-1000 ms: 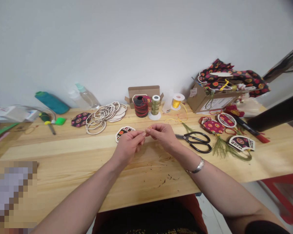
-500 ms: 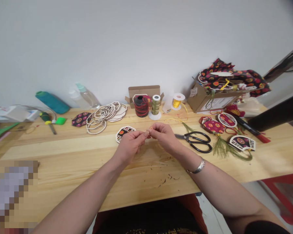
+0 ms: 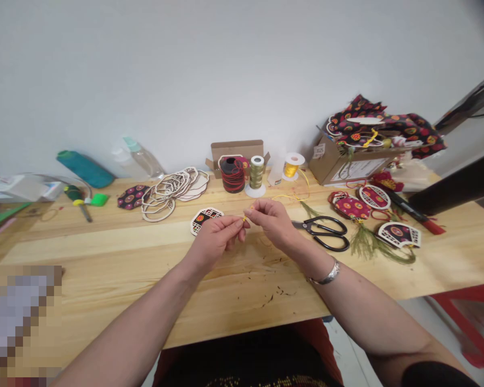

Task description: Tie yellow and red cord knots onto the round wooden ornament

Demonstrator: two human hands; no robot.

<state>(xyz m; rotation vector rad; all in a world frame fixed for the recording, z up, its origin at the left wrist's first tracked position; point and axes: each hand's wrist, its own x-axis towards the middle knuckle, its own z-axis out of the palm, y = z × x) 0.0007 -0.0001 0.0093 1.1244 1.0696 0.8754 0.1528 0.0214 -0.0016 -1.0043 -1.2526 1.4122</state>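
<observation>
Both hands hover close together above the wooden table [image 3: 242, 279], fingers curled inward. The left hand [image 3: 215, 242] is nearly closed, its thumb and forefinger pinching a tiny end of yellow cord [image 3: 244, 219] in the gap between the hands. The right hand [image 3: 270, 220] is bunched just beside it; whether it grips the cord too is hard to tell. A wood-framed fabric ornament [image 3: 206, 220] lies just beyond the left hand, and black-handled scissors [image 3: 320, 235] lie right of the right hand.
</observation>
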